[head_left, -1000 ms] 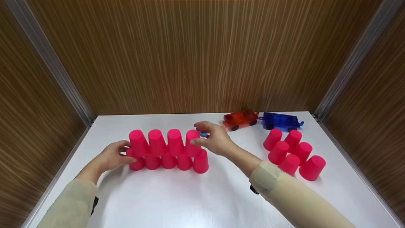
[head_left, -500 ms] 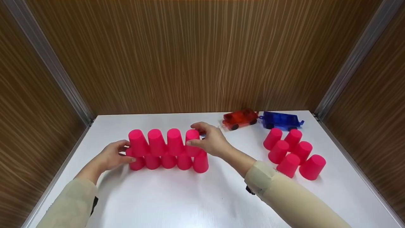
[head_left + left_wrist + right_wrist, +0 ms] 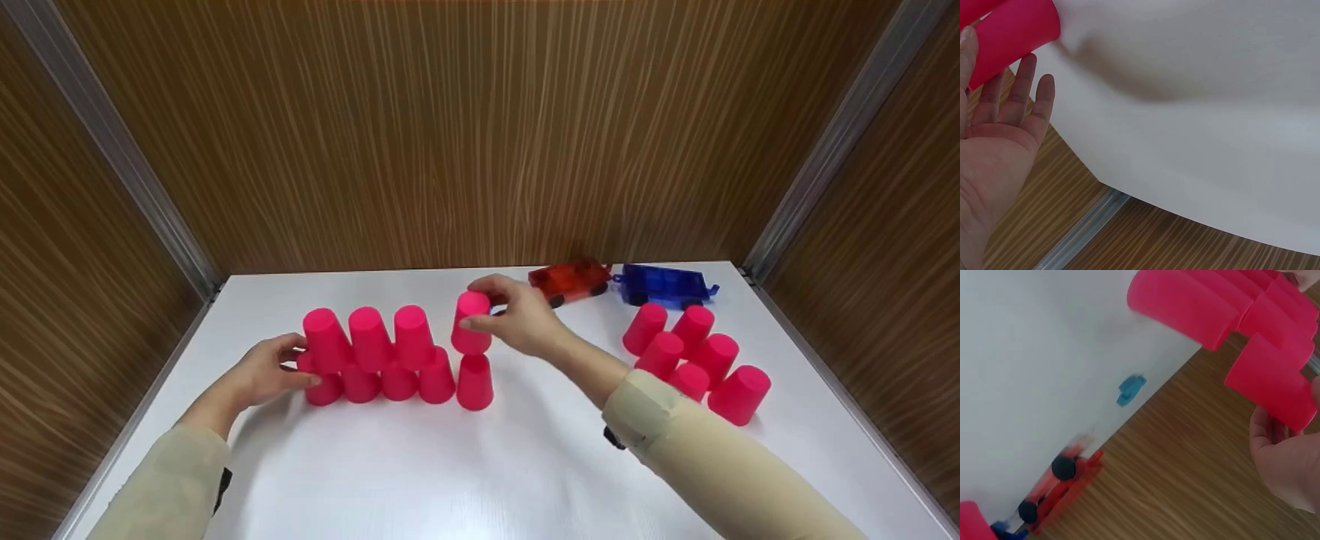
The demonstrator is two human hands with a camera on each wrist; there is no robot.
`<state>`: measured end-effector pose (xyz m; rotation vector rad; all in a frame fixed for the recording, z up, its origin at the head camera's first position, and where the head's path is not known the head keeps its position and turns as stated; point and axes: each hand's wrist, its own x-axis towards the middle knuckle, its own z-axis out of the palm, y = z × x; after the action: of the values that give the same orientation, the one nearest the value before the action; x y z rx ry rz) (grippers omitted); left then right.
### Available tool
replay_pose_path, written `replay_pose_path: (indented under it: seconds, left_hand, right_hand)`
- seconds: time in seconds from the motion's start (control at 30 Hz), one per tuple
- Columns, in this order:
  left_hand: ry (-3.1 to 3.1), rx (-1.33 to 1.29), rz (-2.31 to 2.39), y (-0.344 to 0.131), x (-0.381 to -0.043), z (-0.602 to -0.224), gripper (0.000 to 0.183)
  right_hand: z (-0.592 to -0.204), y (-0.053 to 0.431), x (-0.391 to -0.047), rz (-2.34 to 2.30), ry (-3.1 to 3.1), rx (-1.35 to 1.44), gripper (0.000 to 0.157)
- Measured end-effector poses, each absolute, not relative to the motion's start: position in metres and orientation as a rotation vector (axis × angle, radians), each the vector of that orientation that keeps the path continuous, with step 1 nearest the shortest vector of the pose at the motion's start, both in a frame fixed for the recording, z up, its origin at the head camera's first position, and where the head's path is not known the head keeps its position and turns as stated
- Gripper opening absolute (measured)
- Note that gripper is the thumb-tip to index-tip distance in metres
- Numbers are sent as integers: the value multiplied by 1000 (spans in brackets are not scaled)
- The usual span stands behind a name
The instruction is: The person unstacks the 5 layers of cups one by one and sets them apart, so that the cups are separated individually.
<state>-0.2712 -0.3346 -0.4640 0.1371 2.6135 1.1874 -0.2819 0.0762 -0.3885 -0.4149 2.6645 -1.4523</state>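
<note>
Upside-down pink cups stand in two tiers on the white table, several in the bottom row (image 3: 399, 381) and three in the upper row (image 3: 371, 341). My right hand (image 3: 525, 319) pinches another pink cup (image 3: 471, 330) between thumb and fingers, just above the rightmost bottom cup (image 3: 475, 384). In the right wrist view the held cup (image 3: 1269, 382) is apart from the stacked cups (image 3: 1278, 323). At the left end, my left hand (image 3: 262, 369) holds the end bottom cup (image 3: 324, 391), thumb in front and fingers behind; the left wrist view shows that cup (image 3: 1019, 39) partly.
More upside-down pink cups (image 3: 716, 360) stand grouped on the right of the white table (image 3: 420, 472). Behind them are a red toy wagon (image 3: 566, 281) and a blue toy wagon (image 3: 664, 285). A small blue piece (image 3: 1131, 389) lies near the back edge. Wood-patterned panels (image 3: 480, 135) enclose the table.
My right hand has closed round the rightmost upper cup and moved it up and to the right, away from the other upper cups. The left hand stays in place.
</note>
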Motion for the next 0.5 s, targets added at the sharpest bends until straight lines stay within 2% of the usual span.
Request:
replay_pose_path:
  seconds: [0.3,0.5]
  left_hand:
    - [2603,107,1194,-336,-269,-466,69]
    - [2599,100,1194,-334,-269,-465,73]
  right_hand:
    - [-369,137,-300,-1387,2668,-388,60]
    - [-369,183,-311,-1375,2612,-382,59]
